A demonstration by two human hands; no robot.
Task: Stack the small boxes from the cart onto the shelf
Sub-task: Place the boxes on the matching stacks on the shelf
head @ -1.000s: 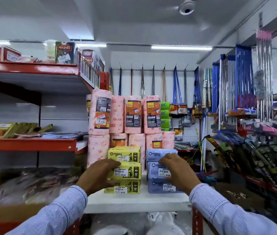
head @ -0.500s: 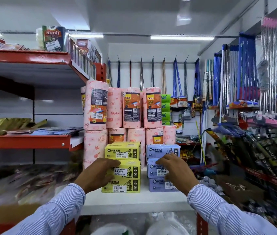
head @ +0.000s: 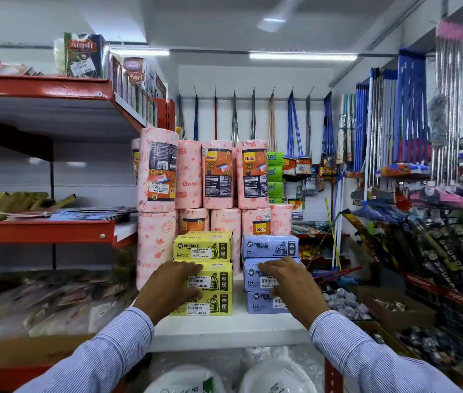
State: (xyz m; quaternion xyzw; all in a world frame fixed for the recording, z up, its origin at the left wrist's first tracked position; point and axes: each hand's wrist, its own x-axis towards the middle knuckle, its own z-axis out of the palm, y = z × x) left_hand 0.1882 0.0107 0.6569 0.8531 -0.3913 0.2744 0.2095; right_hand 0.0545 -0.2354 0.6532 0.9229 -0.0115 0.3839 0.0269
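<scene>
Head view: left hand (head: 172,287) presses flat on the yellow boxes (head: 204,273), right hand (head: 289,282) on the blue boxes (head: 270,275), fingers spread, gripping nothing, apparently squaring both stacks on the white shelf (head: 224,327) before pink rolls (head: 219,174).

Yellow boxes (head: 202,246), lilac boxes (head: 270,245), seemingly pink-patterned rolls (head: 219,174)

My left hand (head: 172,287) presses the yellow boxes (head: 203,275); just right of it, my right hand (head: 288,282) covers the blue boxes (head: 270,275).
</scene>
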